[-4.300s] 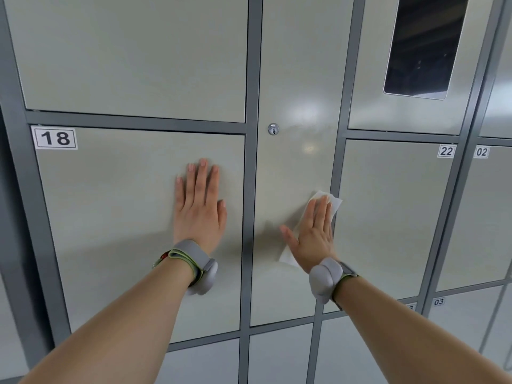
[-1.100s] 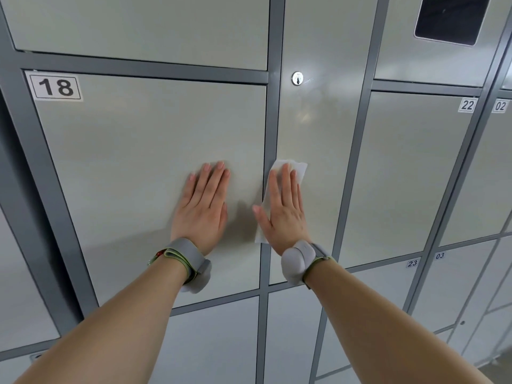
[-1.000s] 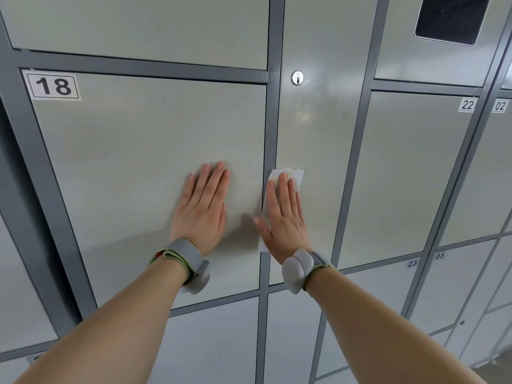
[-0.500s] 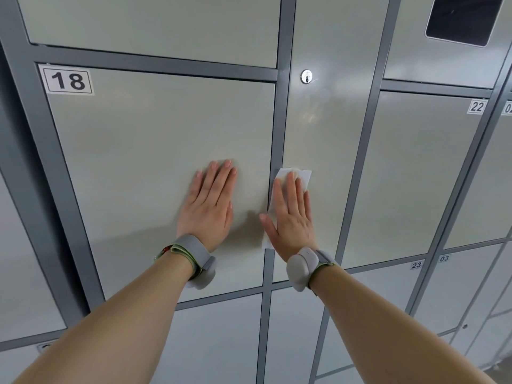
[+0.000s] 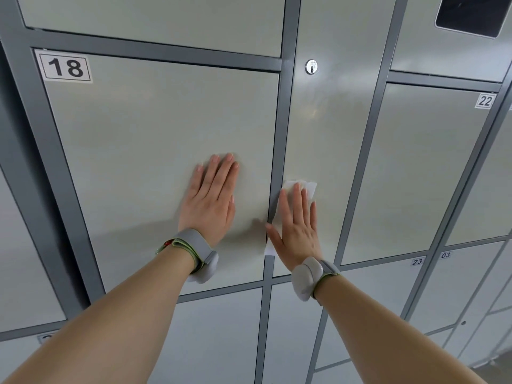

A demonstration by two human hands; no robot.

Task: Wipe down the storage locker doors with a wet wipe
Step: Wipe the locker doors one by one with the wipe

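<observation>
Head view: right hand (image 5: 297, 234), fingers straight, hides most of the wet wipe (image 5: 308, 187); left hand (image 5: 210, 209) flat.

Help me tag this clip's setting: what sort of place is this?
Probably a bank of storage lockers: grey-framed doors with number labels 18 and 22, a dark screen in the upper right panel, a keyhole on the narrow middle panel.

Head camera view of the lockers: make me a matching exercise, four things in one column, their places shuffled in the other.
Things:
1. left hand
2. wet wipe
3. keyhole
4. dark screen

Places:
a. far top right of the view
b. flat on door 18
c. under the right hand
d. high on the narrow middle door

Pairs: 1-b; 2-c; 3-d; 4-a
</observation>
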